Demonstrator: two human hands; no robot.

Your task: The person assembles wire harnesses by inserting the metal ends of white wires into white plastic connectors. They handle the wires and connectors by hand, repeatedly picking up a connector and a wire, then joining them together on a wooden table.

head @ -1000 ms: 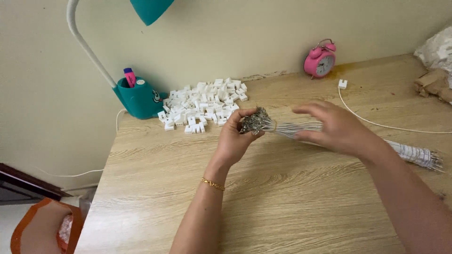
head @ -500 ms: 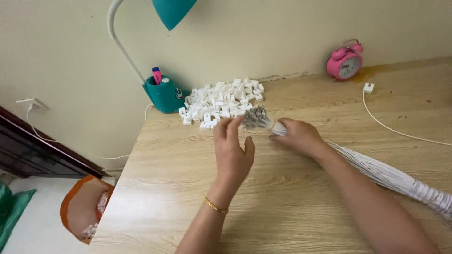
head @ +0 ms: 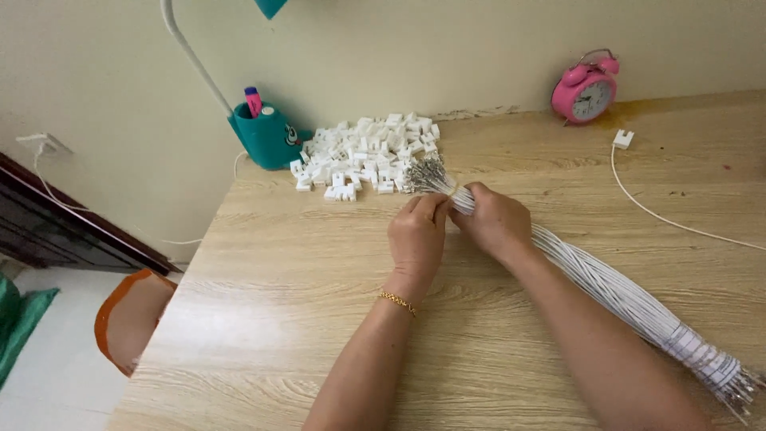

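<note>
left hand [head: 417, 239]: thin gold chain bracelet [head: 396, 301] | forearms: bare, sleeveless

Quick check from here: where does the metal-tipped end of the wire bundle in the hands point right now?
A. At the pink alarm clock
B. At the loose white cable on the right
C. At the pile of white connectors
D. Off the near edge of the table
C: both the left hand and the right hand grip the wire bundle, and its metal tips fan out right beside the connectors.
</note>
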